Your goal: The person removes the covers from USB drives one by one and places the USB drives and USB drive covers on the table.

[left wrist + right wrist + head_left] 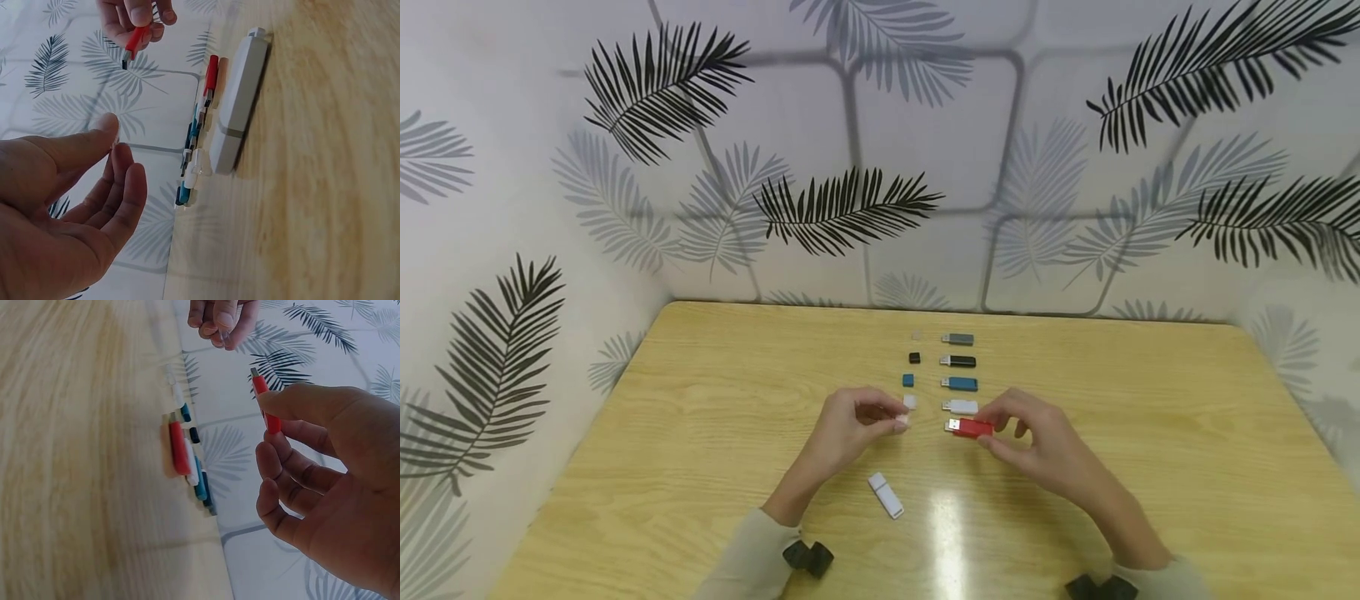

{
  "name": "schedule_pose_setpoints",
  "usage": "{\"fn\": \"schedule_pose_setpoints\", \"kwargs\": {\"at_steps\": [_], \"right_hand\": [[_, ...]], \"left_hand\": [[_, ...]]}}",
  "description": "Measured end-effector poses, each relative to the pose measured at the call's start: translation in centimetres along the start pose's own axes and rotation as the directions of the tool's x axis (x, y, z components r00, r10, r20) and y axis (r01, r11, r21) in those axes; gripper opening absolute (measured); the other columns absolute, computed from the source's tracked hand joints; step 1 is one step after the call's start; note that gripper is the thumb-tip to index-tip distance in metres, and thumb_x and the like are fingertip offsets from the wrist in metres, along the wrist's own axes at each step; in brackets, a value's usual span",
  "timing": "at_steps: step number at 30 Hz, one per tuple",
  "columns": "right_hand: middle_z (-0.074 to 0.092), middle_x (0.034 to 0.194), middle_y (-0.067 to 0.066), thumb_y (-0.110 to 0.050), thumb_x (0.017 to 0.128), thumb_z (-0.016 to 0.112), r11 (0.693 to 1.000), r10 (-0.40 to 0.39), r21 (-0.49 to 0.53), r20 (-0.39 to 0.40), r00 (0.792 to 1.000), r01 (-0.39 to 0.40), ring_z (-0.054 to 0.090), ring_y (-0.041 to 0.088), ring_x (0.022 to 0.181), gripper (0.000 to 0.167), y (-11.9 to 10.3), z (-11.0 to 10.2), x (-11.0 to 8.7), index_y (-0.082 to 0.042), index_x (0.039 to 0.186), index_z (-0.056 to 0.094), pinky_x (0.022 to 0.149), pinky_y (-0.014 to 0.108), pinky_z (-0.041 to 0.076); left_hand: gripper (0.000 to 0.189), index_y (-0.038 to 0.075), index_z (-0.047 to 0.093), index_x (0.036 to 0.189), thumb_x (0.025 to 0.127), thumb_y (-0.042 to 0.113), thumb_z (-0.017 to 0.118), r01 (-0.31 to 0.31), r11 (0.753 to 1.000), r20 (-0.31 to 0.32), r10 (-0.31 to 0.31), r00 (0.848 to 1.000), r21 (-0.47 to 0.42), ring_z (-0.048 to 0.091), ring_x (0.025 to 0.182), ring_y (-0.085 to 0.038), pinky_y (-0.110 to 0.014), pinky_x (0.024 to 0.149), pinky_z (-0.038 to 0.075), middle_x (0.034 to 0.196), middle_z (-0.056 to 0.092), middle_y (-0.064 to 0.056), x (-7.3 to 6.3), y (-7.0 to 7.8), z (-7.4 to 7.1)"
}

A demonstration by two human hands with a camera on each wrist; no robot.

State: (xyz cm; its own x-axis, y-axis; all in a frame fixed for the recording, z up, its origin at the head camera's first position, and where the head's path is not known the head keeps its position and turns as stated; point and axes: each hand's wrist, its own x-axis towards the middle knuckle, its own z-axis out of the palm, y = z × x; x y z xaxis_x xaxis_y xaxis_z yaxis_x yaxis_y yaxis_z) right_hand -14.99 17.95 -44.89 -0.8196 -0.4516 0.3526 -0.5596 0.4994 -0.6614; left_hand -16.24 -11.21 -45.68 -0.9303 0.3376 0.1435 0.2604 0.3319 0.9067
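Observation:
My right hand (1033,433) pinches a red USB stick (259,383) between thumb and fingers, its metal plug bare and pointing left. A second red USB stick (179,450) lies on the table beneath, overlapped by the held one in the head view. Between thumb and fingertip, my left hand (850,429) holds a small clear cap (225,339), mostly covered by the fingers. The two hands face each other with a gap between them. Nearer the body than the left hand lies a white USB stick (886,496) with its cap on.
Uncapped white (961,407), blue (961,383), black (958,361) and grey (958,339) USB sticks form a column on the wooden table (700,417). Left of them runs a column of loose caps: white (910,402), blue (907,380), black (914,357), clear (917,335). A leaf-patterned wall (925,267) stands behind.

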Motion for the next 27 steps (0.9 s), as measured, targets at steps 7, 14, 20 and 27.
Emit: {"fn": "schedule_pose_setpoints", "kwargs": {"at_steps": [7, 14, 20, 27], "right_hand": [[0.067, 0.094, -0.008, 0.001, 0.084, 0.082, 0.998, 0.063, 0.003, 0.025, 0.998, -0.063, 0.062, 0.017, 0.082, 0.025, 0.7, 0.6, -0.1, -0.014, 0.103, 0.075, 0.065, 0.030, 0.056], [0.069, 0.094, -0.006, 0.002, 0.083, 0.083, 0.998, 0.063, 0.018, 0.029, 0.998, -0.063, 0.062, 0.016, 0.081, 0.024, 1.3, 1.3, -0.3, -0.012, 0.101, 0.074, 0.065, 0.029, 0.056], [0.069, 0.094, -0.005, 0.004, 0.082, 0.082, 0.998, 0.063, 0.025, 0.054, 0.997, -0.065, 0.063, 0.014, 0.081, 0.025, 1.4, 1.7, -0.4, -0.010, 0.100, 0.073, 0.065, 0.029, 0.056], [0.068, 0.095, -0.006, 0.000, 0.085, 0.081, 0.989, 0.148, 0.005, 0.117, 0.982, -0.149, 0.062, 0.011, 0.082, 0.022, 1.7, 1.9, -0.6, -0.012, 0.101, 0.073, 0.070, 0.028, 0.057]], "left_hand": [[0.014, 0.002, 0.080, 0.101, 0.087, 0.000, 0.080, 0.028, 0.998, 0.020, -0.029, 0.999, 0.064, 0.071, 0.086, -0.016, -0.024, 0.074, 0.058, 0.099, 0.076, -0.005, 0.0, -0.3, 0.0], [0.011, 0.006, 0.080, 0.098, 0.088, 0.001, 0.079, 0.069, 0.988, 0.016, -0.072, 0.997, 0.134, 0.070, 0.084, -0.011, -0.024, 0.074, 0.058, 0.098, 0.076, -0.003, -0.1, -0.6, 0.2], [0.010, 0.006, 0.079, 0.096, 0.088, 0.001, 0.080, 0.096, 0.982, 0.018, -0.100, 0.995, 0.161, 0.070, 0.082, -0.013, -0.023, 0.073, 0.058, 0.093, 0.075, -0.002, -0.2, -0.8, 0.4], [0.010, 0.008, 0.079, 0.092, 0.085, 0.002, 0.082, 0.113, 0.967, 0.048, -0.127, 0.991, 0.230, 0.065, 0.075, -0.011, -0.022, 0.066, 0.054, 0.085, 0.072, 0.003, -0.3, -0.8, 0.7]]}}
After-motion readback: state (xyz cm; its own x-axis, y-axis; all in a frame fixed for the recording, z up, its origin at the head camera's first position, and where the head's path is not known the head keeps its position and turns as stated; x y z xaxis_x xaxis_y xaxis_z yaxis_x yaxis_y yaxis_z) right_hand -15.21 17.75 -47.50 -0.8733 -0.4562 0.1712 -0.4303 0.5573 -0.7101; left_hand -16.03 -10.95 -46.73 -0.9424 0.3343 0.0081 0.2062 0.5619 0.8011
